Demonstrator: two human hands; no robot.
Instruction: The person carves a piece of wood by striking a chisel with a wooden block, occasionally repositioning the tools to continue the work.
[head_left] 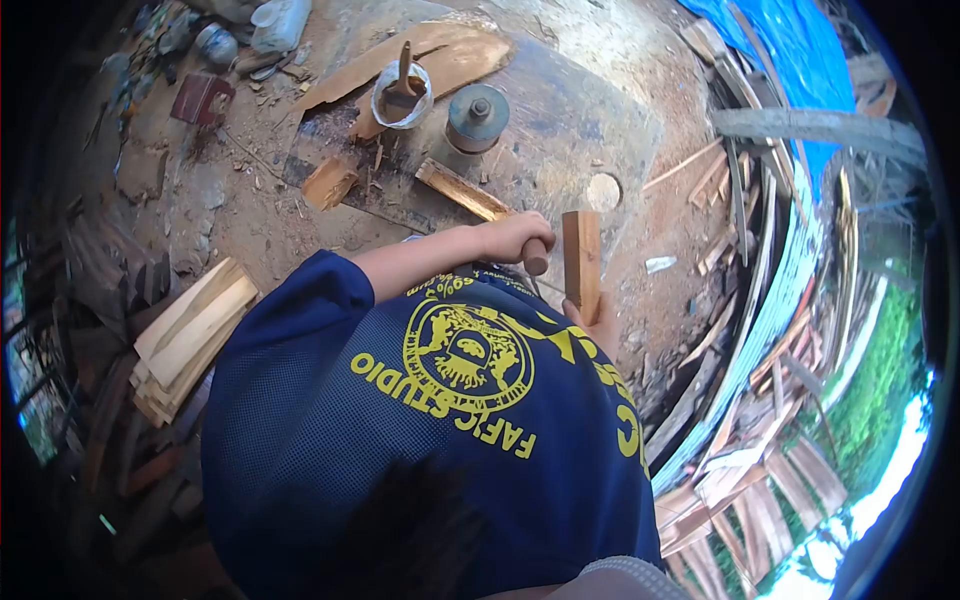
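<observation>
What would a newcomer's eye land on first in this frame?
The blue shirt with yellow print fills the lower middle. Just above it, the left hand grips a tool handle while the right hand holds a wooden block upright. A tin with a brush sits on the wooden surface beyond.

I see my left hand (520, 237) gripping a tool handle (537, 257), my right hand (600, 325) holding 1 upright wood block (581, 262).

We see only the handle end of the tool (536, 258) past our left hand (512, 236); its blade hides behind the shirt (430, 420). Our right hand (600, 325) shows only fingertips under the wood block (581, 262).
</observation>
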